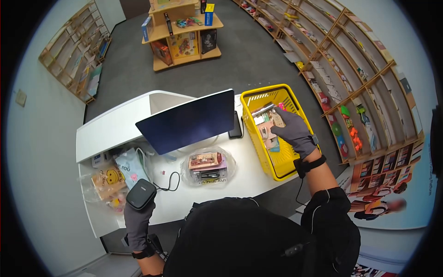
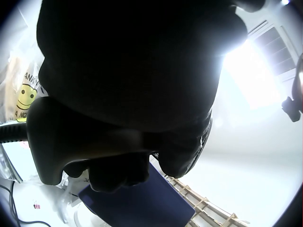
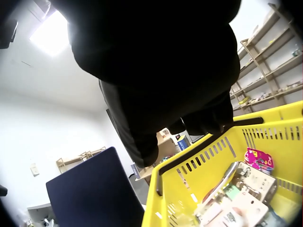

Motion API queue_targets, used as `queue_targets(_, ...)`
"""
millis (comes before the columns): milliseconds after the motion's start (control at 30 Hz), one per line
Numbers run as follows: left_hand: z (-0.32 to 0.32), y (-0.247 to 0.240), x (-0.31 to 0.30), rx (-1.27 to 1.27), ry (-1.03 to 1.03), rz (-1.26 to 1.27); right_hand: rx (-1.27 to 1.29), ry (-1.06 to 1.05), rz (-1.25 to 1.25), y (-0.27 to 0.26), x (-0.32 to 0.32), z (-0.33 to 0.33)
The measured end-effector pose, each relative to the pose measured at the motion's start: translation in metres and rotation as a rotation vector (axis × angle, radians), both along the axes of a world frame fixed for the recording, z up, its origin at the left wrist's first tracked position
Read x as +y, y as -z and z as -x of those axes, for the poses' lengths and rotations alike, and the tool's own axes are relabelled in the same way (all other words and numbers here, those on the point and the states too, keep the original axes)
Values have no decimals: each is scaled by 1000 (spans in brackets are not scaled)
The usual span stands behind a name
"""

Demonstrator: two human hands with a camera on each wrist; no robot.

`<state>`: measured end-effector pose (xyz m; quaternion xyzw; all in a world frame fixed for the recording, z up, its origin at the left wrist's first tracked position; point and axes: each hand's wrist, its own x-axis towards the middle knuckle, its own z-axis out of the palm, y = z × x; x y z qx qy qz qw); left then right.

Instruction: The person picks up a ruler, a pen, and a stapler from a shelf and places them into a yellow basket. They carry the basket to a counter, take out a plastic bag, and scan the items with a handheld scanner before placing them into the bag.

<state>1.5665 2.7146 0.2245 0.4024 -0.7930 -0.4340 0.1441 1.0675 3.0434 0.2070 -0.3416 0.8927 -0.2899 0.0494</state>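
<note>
My gloved left hand (image 1: pixel 137 225) grips a black corded scanner (image 1: pixel 141 195) at the left of the white desk. In the left wrist view the scanner's handle (image 2: pixel 94 137) shows dark in silhouette, its cord running off left. My gloved right hand (image 1: pixel 295 131) reaches over a yellow shopping basket (image 3: pixel 279 118), fingers pointing down above the goods. Inside lie several small packaged items (image 3: pixel 244 203) and a bright pink pack (image 3: pixel 259 159). Nothing shows between the right fingers in the right wrist view. A clear plastic bag (image 1: pixel 230 173) with boxed goods lies on the desk between my hands.
A monitor (image 1: pixel 189 122) stands mid-desk, with a black phone-like device (image 1: pixel 237 128) between it and the basket. Plastic bags (image 1: pixel 108 177) with a smiley print fill the left cubby. A wooden display stand (image 1: pixel 184 46) and wall shelves (image 1: pixel 323 51) stand beyond.
</note>
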Motion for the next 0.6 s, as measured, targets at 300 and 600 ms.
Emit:
queue_targets(300, -3, -13, 18, -92, -67, 26, -178, -57, -69, 182, -42, 106)
queue_targets(600, -22, -25, 44, -212, -187, -60, -350, 285, -109, 271, -97, 159)
